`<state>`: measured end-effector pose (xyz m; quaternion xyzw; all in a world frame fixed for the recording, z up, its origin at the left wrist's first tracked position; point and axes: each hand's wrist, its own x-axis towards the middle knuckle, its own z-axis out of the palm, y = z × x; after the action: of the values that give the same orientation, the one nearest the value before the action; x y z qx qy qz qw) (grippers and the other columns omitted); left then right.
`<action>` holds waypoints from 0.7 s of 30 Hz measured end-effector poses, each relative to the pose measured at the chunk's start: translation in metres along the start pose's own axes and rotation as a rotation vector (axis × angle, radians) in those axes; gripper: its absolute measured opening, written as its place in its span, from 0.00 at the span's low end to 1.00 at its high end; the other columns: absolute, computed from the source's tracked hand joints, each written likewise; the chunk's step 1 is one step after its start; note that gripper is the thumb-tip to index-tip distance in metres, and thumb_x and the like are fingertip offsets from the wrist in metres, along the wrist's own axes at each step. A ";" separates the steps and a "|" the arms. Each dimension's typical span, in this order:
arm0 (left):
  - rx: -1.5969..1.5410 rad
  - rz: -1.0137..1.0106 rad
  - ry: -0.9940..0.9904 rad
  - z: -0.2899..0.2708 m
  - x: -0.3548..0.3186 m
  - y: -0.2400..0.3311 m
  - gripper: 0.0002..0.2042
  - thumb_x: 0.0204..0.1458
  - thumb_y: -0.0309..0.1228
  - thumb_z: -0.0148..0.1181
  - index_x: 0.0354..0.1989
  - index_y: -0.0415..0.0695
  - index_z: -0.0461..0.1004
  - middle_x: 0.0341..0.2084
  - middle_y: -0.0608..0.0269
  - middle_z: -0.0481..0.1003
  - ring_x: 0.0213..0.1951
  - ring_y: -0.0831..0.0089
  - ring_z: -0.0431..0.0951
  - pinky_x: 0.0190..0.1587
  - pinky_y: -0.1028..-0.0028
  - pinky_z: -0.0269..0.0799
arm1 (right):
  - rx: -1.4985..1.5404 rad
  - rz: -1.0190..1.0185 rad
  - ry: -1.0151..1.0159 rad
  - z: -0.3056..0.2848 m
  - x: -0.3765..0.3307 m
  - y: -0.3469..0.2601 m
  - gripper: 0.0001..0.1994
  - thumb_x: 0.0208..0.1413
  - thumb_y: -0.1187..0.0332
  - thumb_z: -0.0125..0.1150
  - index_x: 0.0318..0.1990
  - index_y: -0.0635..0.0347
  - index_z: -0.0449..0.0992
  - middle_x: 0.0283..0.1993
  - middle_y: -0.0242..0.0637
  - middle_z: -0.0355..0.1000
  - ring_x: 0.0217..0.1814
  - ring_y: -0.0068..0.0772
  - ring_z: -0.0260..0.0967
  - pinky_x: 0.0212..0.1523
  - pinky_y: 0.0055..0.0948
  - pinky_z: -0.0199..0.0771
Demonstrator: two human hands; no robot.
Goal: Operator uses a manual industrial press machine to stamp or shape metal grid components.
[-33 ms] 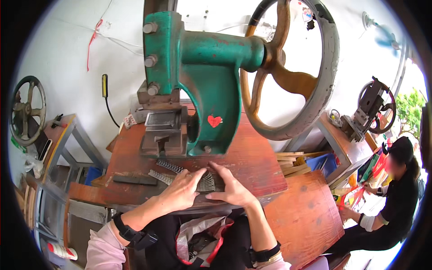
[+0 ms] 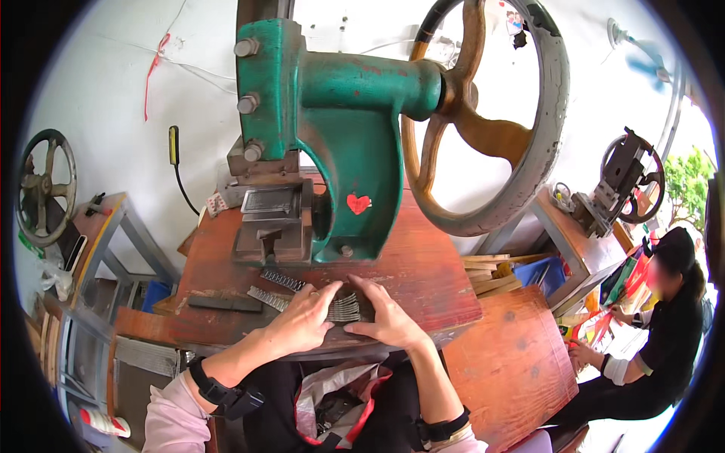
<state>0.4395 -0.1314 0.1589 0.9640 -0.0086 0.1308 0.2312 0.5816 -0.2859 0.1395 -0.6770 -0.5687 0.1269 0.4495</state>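
On the front edge of the red-brown table, a row of thin grey metal pieces [image 2: 346, 309] lies between my two hands. My left hand [image 2: 302, 318] holds its left end, with index finger and thumb bent against it. My right hand [image 2: 387, 315] frames the right end, thumb on the near side and index finger on the far side. Two more rows of small metal pieces [image 2: 282, 279] lie just beyond and left of my left hand, partly hidden by it. A dark flat bar [image 2: 224, 303] rests farther left.
A green hand press [image 2: 351, 151] with a large handwheel [image 2: 555, 113] stands on the table [image 2: 430, 264] behind my hands. An open bag [image 2: 332, 408] with dark contents sits in my lap. At right, a person in black [image 2: 668, 340] works beside a lower wooden board [image 2: 513, 362].
My left hand has shifted slightly left, its index finger drawing back from the row's far side. The row looks less fanned. My right hand has hardly moved.
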 end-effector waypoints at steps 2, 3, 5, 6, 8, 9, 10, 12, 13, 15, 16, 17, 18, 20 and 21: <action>-0.027 -0.017 0.006 0.000 0.001 -0.003 0.37 0.42 0.22 0.63 0.61 0.37 0.50 0.45 0.43 0.69 0.47 0.48 0.68 0.53 0.59 0.61 | -0.034 -0.003 0.022 0.003 0.001 -0.001 0.41 0.37 0.66 0.72 0.61 0.62 0.59 0.59 0.50 0.61 0.62 0.47 0.58 0.61 0.37 0.59; -0.050 -0.113 -0.047 0.000 -0.001 -0.005 0.39 0.41 0.24 0.64 0.62 0.39 0.49 0.46 0.47 0.68 0.48 0.50 0.67 0.54 0.59 0.62 | -0.048 0.031 0.029 0.005 0.001 -0.001 0.37 0.37 0.67 0.71 0.59 0.62 0.63 0.57 0.48 0.64 0.59 0.47 0.60 0.59 0.36 0.60; -0.071 -0.080 0.002 0.002 -0.008 -0.008 0.40 0.41 0.25 0.65 0.63 0.39 0.48 0.46 0.47 0.69 0.48 0.51 0.67 0.54 0.60 0.61 | -0.053 0.040 0.085 0.006 0.000 0.000 0.29 0.38 0.68 0.69 0.52 0.63 0.70 0.50 0.47 0.70 0.55 0.47 0.62 0.57 0.37 0.62; -0.086 -0.099 0.046 0.004 -0.011 -0.009 0.40 0.41 0.26 0.66 0.63 0.39 0.48 0.46 0.47 0.69 0.48 0.51 0.67 0.54 0.60 0.61 | -0.046 0.044 0.076 0.007 0.000 0.001 0.29 0.38 0.68 0.69 0.52 0.63 0.69 0.50 0.47 0.69 0.55 0.48 0.62 0.57 0.37 0.62; -0.041 -0.102 0.119 0.007 -0.019 -0.010 0.40 0.41 0.26 0.66 0.62 0.38 0.48 0.45 0.47 0.70 0.47 0.51 0.68 0.53 0.61 0.62 | -0.045 0.058 0.059 0.008 0.000 0.003 0.29 0.38 0.67 0.69 0.52 0.63 0.69 0.50 0.47 0.69 0.56 0.48 0.61 0.57 0.38 0.62; -0.049 -0.140 0.073 0.009 -0.023 -0.009 0.40 0.41 0.26 0.66 0.62 0.38 0.48 0.45 0.47 0.70 0.47 0.51 0.68 0.53 0.61 0.62 | -0.106 0.013 0.069 0.008 0.000 0.003 0.29 0.38 0.67 0.69 0.52 0.64 0.69 0.51 0.47 0.69 0.56 0.48 0.61 0.57 0.38 0.61; -0.031 -0.115 0.100 0.010 -0.025 -0.009 0.39 0.41 0.25 0.65 0.62 0.38 0.49 0.44 0.47 0.70 0.47 0.50 0.68 0.52 0.61 0.63 | -0.175 -0.085 0.087 0.008 0.001 0.003 0.29 0.38 0.67 0.69 0.52 0.64 0.69 0.51 0.47 0.68 0.56 0.48 0.61 0.57 0.38 0.61; -0.014 -0.080 0.174 0.010 -0.025 -0.009 0.35 0.41 0.24 0.63 0.59 0.36 0.52 0.43 0.47 0.71 0.45 0.50 0.67 0.50 0.60 0.64 | -0.178 -0.036 0.086 0.009 0.002 0.001 0.29 0.38 0.67 0.69 0.51 0.64 0.70 0.51 0.47 0.68 0.56 0.49 0.60 0.57 0.38 0.61; -0.030 -0.055 0.165 0.010 -0.024 -0.011 0.34 0.41 0.23 0.62 0.58 0.34 0.52 0.43 0.45 0.71 0.45 0.50 0.69 0.51 0.59 0.63 | -0.173 -0.030 0.090 0.010 0.003 -0.002 0.28 0.38 0.67 0.69 0.51 0.65 0.70 0.51 0.47 0.68 0.57 0.49 0.60 0.57 0.38 0.61; 0.002 -0.049 0.116 0.009 -0.022 -0.010 0.33 0.42 0.22 0.60 0.58 0.33 0.51 0.42 0.43 0.71 0.43 0.49 0.71 0.53 0.58 0.60 | -0.174 0.057 0.088 0.012 0.003 -0.008 0.28 0.38 0.66 0.69 0.51 0.64 0.70 0.51 0.48 0.68 0.56 0.48 0.61 0.57 0.38 0.62; 0.013 -0.022 0.139 0.008 -0.022 -0.010 0.33 0.43 0.22 0.60 0.59 0.33 0.51 0.42 0.42 0.71 0.42 0.49 0.71 0.54 0.58 0.59 | -0.177 0.071 0.095 0.014 0.003 -0.012 0.28 0.38 0.66 0.69 0.50 0.64 0.71 0.50 0.48 0.68 0.55 0.48 0.62 0.56 0.38 0.63; -0.009 -0.069 0.067 0.007 -0.023 -0.008 0.33 0.44 0.21 0.59 0.59 0.33 0.51 0.41 0.41 0.71 0.42 0.49 0.72 0.54 0.58 0.57 | -0.177 0.126 0.098 0.015 0.003 -0.017 0.28 0.38 0.66 0.70 0.50 0.64 0.71 0.50 0.48 0.69 0.54 0.47 0.64 0.55 0.37 0.64; -0.060 -0.033 0.082 0.004 -0.024 -0.007 0.33 0.45 0.21 0.58 0.61 0.33 0.50 0.41 0.43 0.70 0.44 0.49 0.70 0.54 0.58 0.57 | -0.180 0.094 0.069 0.016 0.003 -0.023 0.28 0.38 0.66 0.70 0.50 0.64 0.71 0.50 0.48 0.69 0.54 0.47 0.64 0.55 0.37 0.64; -0.068 -0.031 0.161 -0.007 -0.032 -0.005 0.34 0.45 0.22 0.59 0.61 0.33 0.49 0.42 0.43 0.70 0.45 0.49 0.69 0.54 0.58 0.57 | -0.131 0.233 0.101 0.017 0.006 -0.034 0.29 0.38 0.68 0.71 0.52 0.64 0.69 0.49 0.48 0.68 0.52 0.46 0.66 0.53 0.36 0.67; -0.083 -0.061 0.135 -0.014 -0.037 -0.005 0.35 0.45 0.22 0.59 0.62 0.33 0.48 0.43 0.43 0.69 0.46 0.48 0.68 0.54 0.58 0.57 | -0.108 0.161 0.105 0.018 0.010 -0.040 0.29 0.38 0.68 0.71 0.52 0.64 0.69 0.49 0.48 0.68 0.52 0.46 0.66 0.53 0.36 0.67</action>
<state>0.4010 -0.1222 0.1594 0.9424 0.0307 0.1879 0.2750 0.5459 -0.2706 0.1631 -0.7494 -0.4941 0.0960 0.4301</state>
